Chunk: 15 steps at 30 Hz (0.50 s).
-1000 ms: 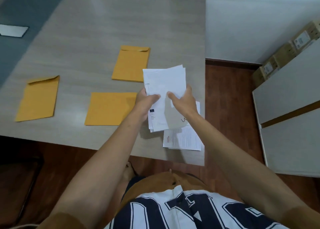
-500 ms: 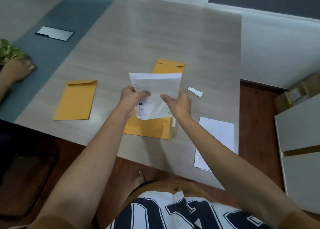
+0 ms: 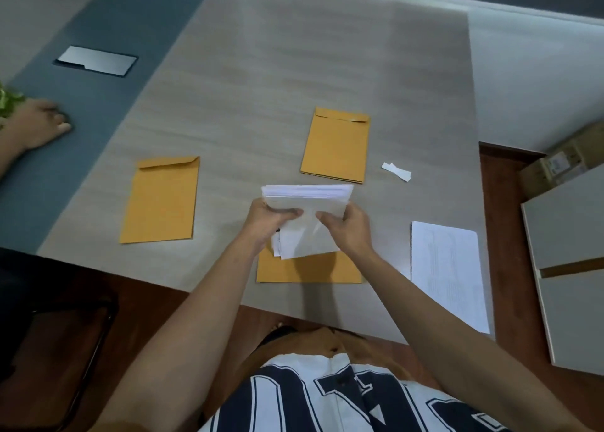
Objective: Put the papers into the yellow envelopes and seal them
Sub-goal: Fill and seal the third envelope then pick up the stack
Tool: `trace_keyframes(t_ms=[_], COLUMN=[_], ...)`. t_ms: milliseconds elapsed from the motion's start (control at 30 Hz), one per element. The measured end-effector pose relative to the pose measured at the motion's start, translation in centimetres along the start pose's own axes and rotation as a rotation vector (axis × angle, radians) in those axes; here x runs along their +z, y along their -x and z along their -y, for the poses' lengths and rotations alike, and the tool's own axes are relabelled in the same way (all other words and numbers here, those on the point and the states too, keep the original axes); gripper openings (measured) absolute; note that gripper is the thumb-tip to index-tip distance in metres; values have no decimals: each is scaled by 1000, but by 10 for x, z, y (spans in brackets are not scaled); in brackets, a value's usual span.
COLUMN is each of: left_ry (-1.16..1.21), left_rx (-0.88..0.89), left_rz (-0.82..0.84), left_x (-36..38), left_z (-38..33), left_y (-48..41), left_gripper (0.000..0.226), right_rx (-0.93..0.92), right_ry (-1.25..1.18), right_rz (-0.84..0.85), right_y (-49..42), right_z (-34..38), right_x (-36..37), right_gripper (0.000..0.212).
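Landmark for all positions: the flat yellow paper envelope (image 3: pixel 310 270) lying crosswise at the near edge of the grey wood-grain table (image 3: pixel 261 72).

- Stack of white printed papers (image 3: pixel 309 193): held directly above the landmark's far edge, between both hands. Its upper sheet edges are slightly fanned. Whether its lower end touches the envelope cannot be told.
- Left hand (image 3: pixel 266 224): grips the stack's left side, with the thumb curled over the front sheet and the fingers hidden behind.
- Right hand (image 3: pixel 351 230): grips the stack's right side in the same way, thumb on the front.
- Second yellow envelope (image 3: pixel 161 199): lies flat, well to the left of the landmark, flap end away from the person.
- Third yellow envelope (image 3: pixel 336 145): lies flat beyond the landmark, flap end away.
- Small white paper strip (image 3: pixel 396 171): beyond and to the right of the landmark.
- Loose white printed sheets (image 3: pixel 447 271): lie flat just to the right of the landmark, near the table's right edge.
- Another person's hand (image 3: pixel 39 121): rests on the table, far to the left of the landmark.
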State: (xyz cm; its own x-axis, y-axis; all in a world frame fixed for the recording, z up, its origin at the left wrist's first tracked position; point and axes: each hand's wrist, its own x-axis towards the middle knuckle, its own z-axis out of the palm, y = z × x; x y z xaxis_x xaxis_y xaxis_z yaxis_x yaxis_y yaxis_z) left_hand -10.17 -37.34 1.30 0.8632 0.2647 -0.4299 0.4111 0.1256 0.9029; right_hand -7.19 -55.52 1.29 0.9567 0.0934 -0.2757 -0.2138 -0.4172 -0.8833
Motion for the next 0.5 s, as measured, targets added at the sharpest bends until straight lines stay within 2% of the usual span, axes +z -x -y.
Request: trace_keyframes(t_ms=[133, 267, 367, 433, 500], left_ry=[113, 436, 618, 671, 708], left_rx=[19, 15, -34, -74, -112], left_rz=[10, -28, 8, 59, 108], left_x=[-8, -21, -20, -14, -9], left_z=[-5, -19, -23, -21, -19], left_y=[-7, -16, -20, -19, -16], left_gripper=[31, 37, 43, 48, 51], right_rx=[-3, 135, 313, 302, 261], right_ry=[23, -87, -422, -685, -818], right_rz=[-62, -112, 2, 141, 161], right_y=[-4, -5, -4, -2, -2], right_z=[7, 10, 12, 14, 20], right_x=[3, 2, 7, 13, 17], right_gripper=[39, 60, 69, 57, 50])
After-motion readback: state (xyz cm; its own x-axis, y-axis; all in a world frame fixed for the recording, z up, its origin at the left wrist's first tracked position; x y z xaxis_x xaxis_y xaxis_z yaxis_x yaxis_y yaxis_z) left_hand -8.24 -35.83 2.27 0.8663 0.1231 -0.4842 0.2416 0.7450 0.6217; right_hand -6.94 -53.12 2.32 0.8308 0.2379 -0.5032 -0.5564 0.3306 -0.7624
